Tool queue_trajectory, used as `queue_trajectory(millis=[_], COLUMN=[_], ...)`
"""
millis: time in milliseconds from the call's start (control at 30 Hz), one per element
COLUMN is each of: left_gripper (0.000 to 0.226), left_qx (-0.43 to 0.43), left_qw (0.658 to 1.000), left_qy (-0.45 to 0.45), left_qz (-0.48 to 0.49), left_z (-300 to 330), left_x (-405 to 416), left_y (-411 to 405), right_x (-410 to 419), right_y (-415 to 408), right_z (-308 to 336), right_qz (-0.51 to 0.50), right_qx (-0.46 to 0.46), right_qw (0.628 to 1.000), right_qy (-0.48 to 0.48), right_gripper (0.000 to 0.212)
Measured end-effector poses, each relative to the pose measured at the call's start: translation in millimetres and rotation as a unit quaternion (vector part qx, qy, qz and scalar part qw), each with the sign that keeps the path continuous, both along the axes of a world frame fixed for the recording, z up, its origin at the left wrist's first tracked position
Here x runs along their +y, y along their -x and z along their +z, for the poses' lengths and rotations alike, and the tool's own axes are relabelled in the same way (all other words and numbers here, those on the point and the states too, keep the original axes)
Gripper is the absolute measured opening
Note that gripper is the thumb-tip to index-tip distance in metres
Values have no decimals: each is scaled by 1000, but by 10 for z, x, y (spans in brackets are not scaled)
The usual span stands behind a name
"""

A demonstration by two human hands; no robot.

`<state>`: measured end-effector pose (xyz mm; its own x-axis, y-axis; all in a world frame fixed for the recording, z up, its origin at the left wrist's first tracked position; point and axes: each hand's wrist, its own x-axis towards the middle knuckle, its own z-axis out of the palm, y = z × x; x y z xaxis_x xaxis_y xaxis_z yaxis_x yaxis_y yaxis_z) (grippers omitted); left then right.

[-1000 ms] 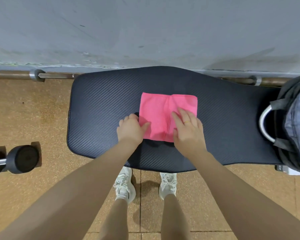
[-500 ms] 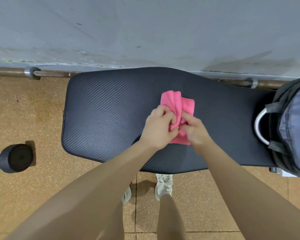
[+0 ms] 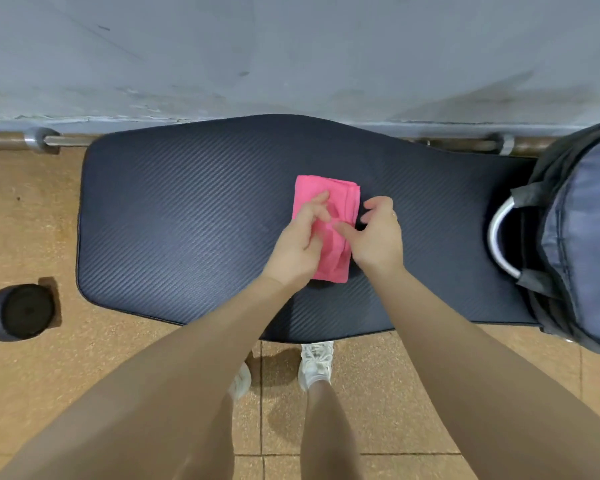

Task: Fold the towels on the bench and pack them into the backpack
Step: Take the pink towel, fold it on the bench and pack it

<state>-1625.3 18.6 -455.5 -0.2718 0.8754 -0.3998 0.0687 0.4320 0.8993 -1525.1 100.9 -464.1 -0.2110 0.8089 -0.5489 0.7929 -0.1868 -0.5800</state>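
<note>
A pink towel (image 3: 331, 192) lies folded into a narrow upright rectangle on the middle of the black padded bench (image 3: 187, 220). My left hand (image 3: 297, 245) rests on the towel's left half, its fingers spread and pressing down on the cloth. My right hand (image 3: 378, 237) sits at the towel's right edge with its thumb touching the fold and its other fingers loosely bent above the bench. A grey and black backpack (image 3: 586, 237) stands on the bench's right end, its white-rimmed opening facing the towel.
A grey wall rises just behind the bench, with a barbell (image 3: 39, 140) lying along its base. A black dumbbell (image 3: 21, 311) rests on the tiled floor at the left. My white shoes (image 3: 316, 362) stand under the bench's near edge.
Both hands brought the towel's left half over onto its right half, halving its width. The hands have let go of the cloth and now lie on it.
</note>
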Motion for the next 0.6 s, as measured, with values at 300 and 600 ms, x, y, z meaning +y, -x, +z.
queue_trajectory(millis=[300,600], left_gripper=[106,128], left_qx=[490,333], left_qw=[788,851], left_qy=[26,78], left_qz=[-373,-400], left_z=[-164,-121], left_x=[-75,76], left_y=[157,266], right_x=[21,-397], right_y=[-49,-509], right_z=[-26,29], right_qz=[-16,413], right_qx=[-10,-24], right_qw=[1000,866], right_qy=[12,-280], right_gripper=[32,55])
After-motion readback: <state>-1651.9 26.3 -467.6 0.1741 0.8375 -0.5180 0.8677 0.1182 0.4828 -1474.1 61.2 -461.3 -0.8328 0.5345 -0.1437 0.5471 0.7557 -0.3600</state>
